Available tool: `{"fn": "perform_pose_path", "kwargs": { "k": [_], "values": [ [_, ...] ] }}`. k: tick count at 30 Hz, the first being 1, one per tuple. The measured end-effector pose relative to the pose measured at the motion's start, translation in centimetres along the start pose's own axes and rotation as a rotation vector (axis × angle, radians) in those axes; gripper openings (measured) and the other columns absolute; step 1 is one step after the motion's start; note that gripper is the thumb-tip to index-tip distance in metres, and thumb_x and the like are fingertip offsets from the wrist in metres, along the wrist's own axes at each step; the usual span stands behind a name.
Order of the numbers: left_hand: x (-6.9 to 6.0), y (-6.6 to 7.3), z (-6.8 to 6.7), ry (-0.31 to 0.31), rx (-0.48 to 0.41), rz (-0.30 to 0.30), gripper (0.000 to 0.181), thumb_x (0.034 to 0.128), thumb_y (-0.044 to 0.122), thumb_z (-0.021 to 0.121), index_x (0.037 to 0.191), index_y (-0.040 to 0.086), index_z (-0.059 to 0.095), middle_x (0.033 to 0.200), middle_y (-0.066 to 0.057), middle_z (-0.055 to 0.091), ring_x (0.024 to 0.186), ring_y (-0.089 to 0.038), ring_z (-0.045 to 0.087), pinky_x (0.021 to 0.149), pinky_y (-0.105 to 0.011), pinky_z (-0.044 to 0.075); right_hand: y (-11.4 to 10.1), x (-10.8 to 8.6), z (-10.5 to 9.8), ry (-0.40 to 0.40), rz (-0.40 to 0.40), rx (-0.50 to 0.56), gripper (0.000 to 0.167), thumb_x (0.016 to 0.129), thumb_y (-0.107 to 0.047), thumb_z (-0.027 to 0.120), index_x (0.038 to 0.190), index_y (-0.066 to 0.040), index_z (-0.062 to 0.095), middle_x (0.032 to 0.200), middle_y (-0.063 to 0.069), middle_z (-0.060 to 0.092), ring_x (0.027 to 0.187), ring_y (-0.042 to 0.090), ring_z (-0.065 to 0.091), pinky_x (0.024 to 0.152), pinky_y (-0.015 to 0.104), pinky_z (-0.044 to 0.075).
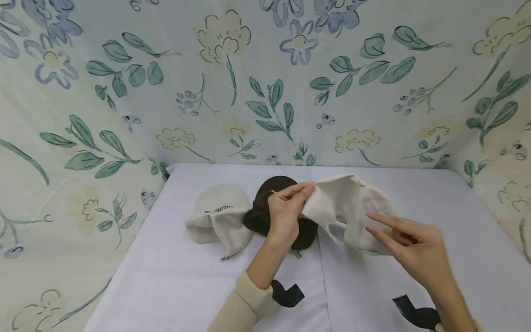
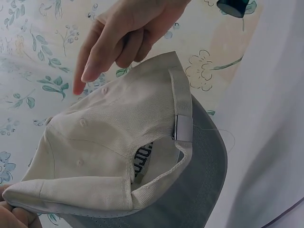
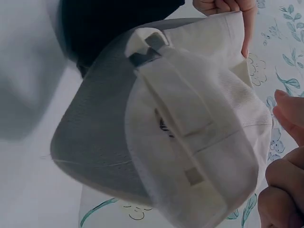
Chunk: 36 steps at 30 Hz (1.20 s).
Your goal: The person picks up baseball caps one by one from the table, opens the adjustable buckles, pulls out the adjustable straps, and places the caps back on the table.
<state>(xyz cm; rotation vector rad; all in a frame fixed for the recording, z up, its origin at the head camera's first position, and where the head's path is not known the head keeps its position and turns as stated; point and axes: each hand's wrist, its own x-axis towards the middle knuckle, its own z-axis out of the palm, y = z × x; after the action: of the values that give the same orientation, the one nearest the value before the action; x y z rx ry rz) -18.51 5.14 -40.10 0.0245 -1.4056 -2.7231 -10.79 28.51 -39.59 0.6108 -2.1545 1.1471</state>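
An off-white baseball cap [image 1: 327, 200] hangs tilted above the table, its crown toward the right hand. My left hand [image 1: 285, 214] pinches the edge of this cap between thumb and fingers. Beside the crown is my right hand [image 1: 419, 246], index finger and thumb extended and the other fingers curled; the right wrist view shows a gap between its fingertips and the fabric. The back strap with its metal buckle [image 2: 183, 128] shows in the left wrist view, as does dark lettering [image 2: 142, 159] through the opening. A grey brim [image 3: 97, 128] appears in the right wrist view.
A dark brown cap [image 1: 278, 184] lies on the table behind the left hand, partly hidden by it. To its left sits a light beige cap [image 1: 224, 203] with dark lettering. White cloth covers the table [image 1: 166, 281]; floral fabric [image 1: 265, 83] hangs around it.
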Motion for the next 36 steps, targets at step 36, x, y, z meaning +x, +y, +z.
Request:
{"fn": "perform_pose_path", "kwargs": {
  "k": [36],
  "values": [
    [1.6,0.6,-1.8,0.016,-0.075,0.021,0.007,0.0867,-0.002,0.08,0.092,0.001,0.083,0.056,0.007,0.064,0.039,0.0,0.026,0.042,-0.018,0.02,2.2,-3.6,0.3,0.039,0.051,-0.089,0.039,0.058,0.026,0.085,0.088,0.002,0.082,0.048,-0.012,0.036,0.045,0.001,0.021,0.042,0.014,0.023]
  ]
}}
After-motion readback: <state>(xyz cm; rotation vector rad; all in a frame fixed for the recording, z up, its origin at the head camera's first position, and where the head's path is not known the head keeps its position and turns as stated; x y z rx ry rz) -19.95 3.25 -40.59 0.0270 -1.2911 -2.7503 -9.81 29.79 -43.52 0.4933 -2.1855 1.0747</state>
